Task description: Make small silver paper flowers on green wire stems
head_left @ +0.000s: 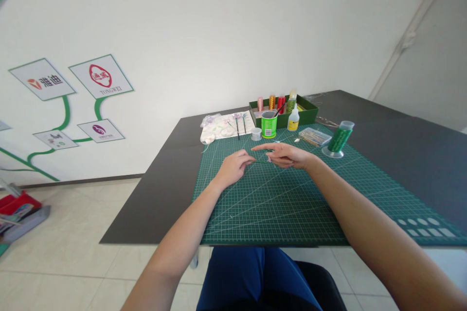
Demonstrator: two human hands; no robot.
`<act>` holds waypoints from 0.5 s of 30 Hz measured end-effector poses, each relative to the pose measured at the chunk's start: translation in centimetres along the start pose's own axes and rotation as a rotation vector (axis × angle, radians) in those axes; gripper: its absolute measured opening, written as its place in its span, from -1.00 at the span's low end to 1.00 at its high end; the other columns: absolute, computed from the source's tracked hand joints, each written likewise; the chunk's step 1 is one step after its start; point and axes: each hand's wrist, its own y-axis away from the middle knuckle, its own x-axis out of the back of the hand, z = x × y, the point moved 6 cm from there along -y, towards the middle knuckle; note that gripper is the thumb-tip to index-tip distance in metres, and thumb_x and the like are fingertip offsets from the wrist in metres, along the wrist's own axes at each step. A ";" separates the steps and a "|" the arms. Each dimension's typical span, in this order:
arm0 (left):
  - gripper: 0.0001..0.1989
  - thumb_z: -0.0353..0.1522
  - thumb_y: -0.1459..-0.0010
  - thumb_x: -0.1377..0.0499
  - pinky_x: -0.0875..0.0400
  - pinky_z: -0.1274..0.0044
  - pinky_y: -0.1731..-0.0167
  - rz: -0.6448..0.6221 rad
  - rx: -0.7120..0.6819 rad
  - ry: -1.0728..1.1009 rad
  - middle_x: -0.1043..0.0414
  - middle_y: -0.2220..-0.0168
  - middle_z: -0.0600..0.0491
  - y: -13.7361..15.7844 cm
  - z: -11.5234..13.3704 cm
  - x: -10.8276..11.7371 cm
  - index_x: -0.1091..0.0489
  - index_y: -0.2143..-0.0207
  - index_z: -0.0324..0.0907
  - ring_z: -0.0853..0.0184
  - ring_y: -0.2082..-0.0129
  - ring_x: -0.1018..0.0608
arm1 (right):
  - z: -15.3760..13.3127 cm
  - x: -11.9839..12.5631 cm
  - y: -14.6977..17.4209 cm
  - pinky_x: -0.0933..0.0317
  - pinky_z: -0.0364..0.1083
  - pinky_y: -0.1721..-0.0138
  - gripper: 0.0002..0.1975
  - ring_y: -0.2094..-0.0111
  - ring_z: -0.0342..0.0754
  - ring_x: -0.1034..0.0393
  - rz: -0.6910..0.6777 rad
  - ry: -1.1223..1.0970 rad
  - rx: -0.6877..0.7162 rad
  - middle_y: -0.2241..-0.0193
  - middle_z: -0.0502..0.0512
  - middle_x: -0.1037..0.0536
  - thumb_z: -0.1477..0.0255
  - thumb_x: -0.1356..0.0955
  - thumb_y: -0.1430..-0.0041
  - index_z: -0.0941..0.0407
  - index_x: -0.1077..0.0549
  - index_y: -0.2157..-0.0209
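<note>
Over the green cutting mat (255,204), my left hand (233,167) pinches one end of a thin green stem (261,161). My right hand (288,156) closes around the other end, its index finger stretched out toward the left hand. A small pale pinkish bit (269,159) shows at the right fingers; its exact shape is too small to tell. Just beyond the hands stand a bright green can (269,126) with a dark-handled tool in it, a small clear jar (256,133) and a glue bottle with a yellow label (293,120).
A dark green box (309,115) holds several coloured thread spools at the back. A green thread spool (340,139) stands upright on the right, near a clear plastic case (315,136). White paper (248,129) with pale flower pieces lies back left. The mat covers part of a black table (156,194).
</note>
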 end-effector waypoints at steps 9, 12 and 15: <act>-0.75 -0.47 -0.37 -0.08 -0.42 0.49 0.20 0.014 -0.009 0.021 -0.53 0.21 0.01 0.0 0.0 0.0 -0.58 0.10 -0.16 0.31 0.21 -0.55 | 0.4 0.6 -0.2 0.23 -0.25 0.79 -0.37 0.82 -0.26 0.27 0.012 -0.038 0.022 0.85 -0.30 -0.15 0.37 -0.33 -0.33 0.32 -0.20 -0.35; -0.74 -0.45 -0.37 -0.08 -0.42 0.49 0.20 0.027 -0.014 0.031 -0.53 0.21 0.01 0.0 -0.1 0.1 -0.58 0.11 -0.15 0.31 0.21 -0.55 | 0.7 0.9 -0.3 0.23 -0.26 0.79 -0.38 0.82 -0.26 0.29 0.022 -0.040 0.019 0.86 -0.30 -0.14 0.36 -0.31 -0.35 0.34 -0.20 -0.34; -0.74 -0.45 -0.38 -0.08 -0.42 0.49 0.20 0.040 -0.021 0.041 -0.53 0.22 0.01 0.0 -0.1 0.2 -0.58 0.11 -0.16 0.31 0.21 -0.55 | 0.8 1.2 -0.2 0.23 -0.26 0.80 -0.37 0.83 -0.26 0.30 0.026 -0.042 0.010 0.86 -0.30 -0.13 0.35 -0.29 -0.37 0.36 -0.17 -0.36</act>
